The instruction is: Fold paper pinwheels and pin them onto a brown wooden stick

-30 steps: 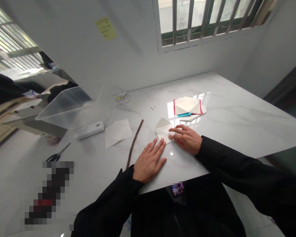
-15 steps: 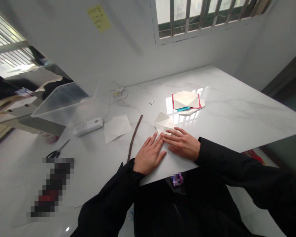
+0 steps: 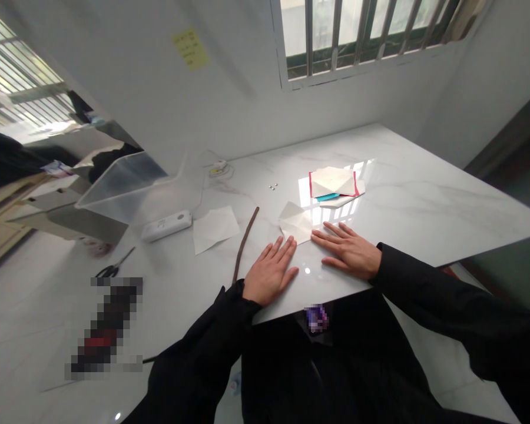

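One small cream envelope (image 3: pixel 295 219) lies on the table near its front edge, between the two hands; the right hand (image 3: pixel 348 252) has just slid off to the right, away from the left, baring more of the paper's lower side. It rests palm down, fingers spread, fingertips at the envelope's lower right corner. The left hand (image 3: pixel 270 272) has stayed flat, fingers nearly together, tips at the lower edge; neither pinches anything. The paper seems held by light contact at most. Around it on the white marbled table (image 3: pixel 433 206) are a brown strip (image 3: pixel 246 240), another folded paper (image 3: pixel 215 228), a stack of envelopes (image 3: pixel 333 184) and scissors (image 3: pixel 110 270). Beyond stand a pale wall with a yellow note (image 3: pixel 191 49) and a barred window (image 3: pixel 344 35).
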### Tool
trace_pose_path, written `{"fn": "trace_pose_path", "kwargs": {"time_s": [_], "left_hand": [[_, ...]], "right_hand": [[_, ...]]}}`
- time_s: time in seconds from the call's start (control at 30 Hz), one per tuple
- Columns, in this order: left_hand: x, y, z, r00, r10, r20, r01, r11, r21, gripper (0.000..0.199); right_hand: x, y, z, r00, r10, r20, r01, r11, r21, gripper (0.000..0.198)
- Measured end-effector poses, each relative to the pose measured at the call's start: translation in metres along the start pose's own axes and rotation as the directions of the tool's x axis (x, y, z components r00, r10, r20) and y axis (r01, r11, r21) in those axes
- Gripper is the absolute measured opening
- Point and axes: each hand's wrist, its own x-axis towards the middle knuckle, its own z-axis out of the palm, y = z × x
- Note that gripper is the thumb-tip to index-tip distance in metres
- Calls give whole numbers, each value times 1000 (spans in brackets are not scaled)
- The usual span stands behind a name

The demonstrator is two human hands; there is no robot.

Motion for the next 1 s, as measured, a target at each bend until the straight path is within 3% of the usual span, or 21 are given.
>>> {"fn": "trace_pose_path", "kwargs": {"time_s": [0.2, 0.37, 0.43, 0.5, 0.57, 0.6, 0.83, 1.0], "left_hand": [[0, -3, -8, 1000, 1, 11, 0, 997, -80, 67], [20, -28, -27, 996, 80, 35, -70, 971, -229, 52], [35, -43, -29, 997, -24, -73, 5, 969, -248, 53], [52, -57, -27, 955, -214, -204, 162, 956, -245, 64], [68, -66, -23, 906, -364, -215, 301, 913, -277, 70], [74, -68, -20, 904, -382, -193, 317, 900, -298, 70], [89, -50, -19, 909, -373, -185, 237, 828, -509, 69], [86, -45, -12, 915, -323, -243, 63, 707, -705, 102]], "right_hand": [[-3, 4, -1, 1000, 31, -1, -31, 999, -9, 69], [-2, 2, -2, 999, 36, 4, -35, 999, -21, 68], [-3, 2, -1, 999, 36, -5, -36, 999, -19, 68], [-3, 2, 0, 999, 32, -20, -32, 999, -16, 68], [-3, 1, 1, 999, 28, -39, -29, 1000, -8, 67], [-3, 1, 1, 998, 28, -49, -28, 1000, -3, 66], [7, -3, 2, 994, 21, -109, -18, 999, 35, 60], [18, -5, 7, 987, -5, -163, 21, 996, 91, 51]]}}
